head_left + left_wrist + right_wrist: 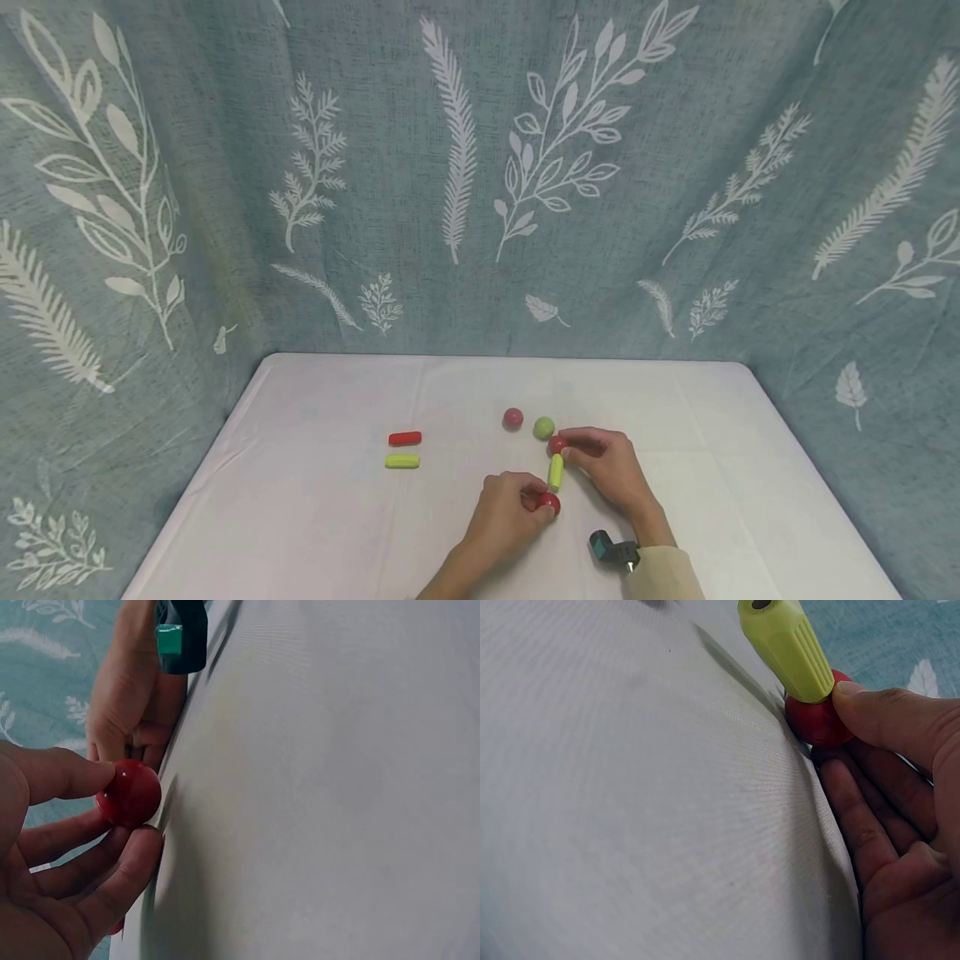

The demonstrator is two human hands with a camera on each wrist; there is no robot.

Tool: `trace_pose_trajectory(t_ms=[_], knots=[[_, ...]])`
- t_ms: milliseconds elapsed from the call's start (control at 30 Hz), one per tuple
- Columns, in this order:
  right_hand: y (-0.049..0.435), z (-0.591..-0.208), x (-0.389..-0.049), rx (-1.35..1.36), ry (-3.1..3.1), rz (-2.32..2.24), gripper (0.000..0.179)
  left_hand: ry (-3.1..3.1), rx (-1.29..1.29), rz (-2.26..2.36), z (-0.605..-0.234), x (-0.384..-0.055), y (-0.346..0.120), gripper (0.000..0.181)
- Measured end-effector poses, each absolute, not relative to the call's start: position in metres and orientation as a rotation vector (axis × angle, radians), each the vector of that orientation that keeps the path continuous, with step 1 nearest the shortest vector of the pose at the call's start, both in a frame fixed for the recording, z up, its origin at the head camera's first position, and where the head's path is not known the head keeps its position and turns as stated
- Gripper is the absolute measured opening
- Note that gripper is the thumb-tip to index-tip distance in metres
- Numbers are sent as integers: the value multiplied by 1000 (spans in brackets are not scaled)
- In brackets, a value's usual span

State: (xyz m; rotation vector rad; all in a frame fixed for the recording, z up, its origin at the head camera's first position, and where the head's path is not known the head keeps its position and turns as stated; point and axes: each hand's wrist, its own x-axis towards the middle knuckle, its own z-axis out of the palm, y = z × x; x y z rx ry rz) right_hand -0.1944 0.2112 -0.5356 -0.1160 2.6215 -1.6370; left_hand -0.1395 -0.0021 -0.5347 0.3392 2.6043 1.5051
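Left hand (pixel 504 510) pinches glossy red ball (pixel 549 503); right hand (pixel 609 465) pinches second red ball (pixel 557 445) joined to ribbed yellow-green plastic rod (pixel 555 472) on white desk (pixel 315 500).

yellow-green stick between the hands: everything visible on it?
The stick is a short yellow-green cylinder, plastic by its look, with fine lengthwise ribs and a dark round inset in its free end. Its other end touches a red ball that the right hand pinches. In the head view it lies on the white table, pointing toward a second red ball pinched by the left hand; whether they touch is unclear.
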Motion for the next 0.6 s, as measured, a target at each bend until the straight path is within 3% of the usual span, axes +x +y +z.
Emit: trace_pose_trajectory(t_ms=[600], knots=[[212, -537, -194, -116, 2619, -1636, 28, 2649, 271, 1478, -510, -132, 5, 20]])
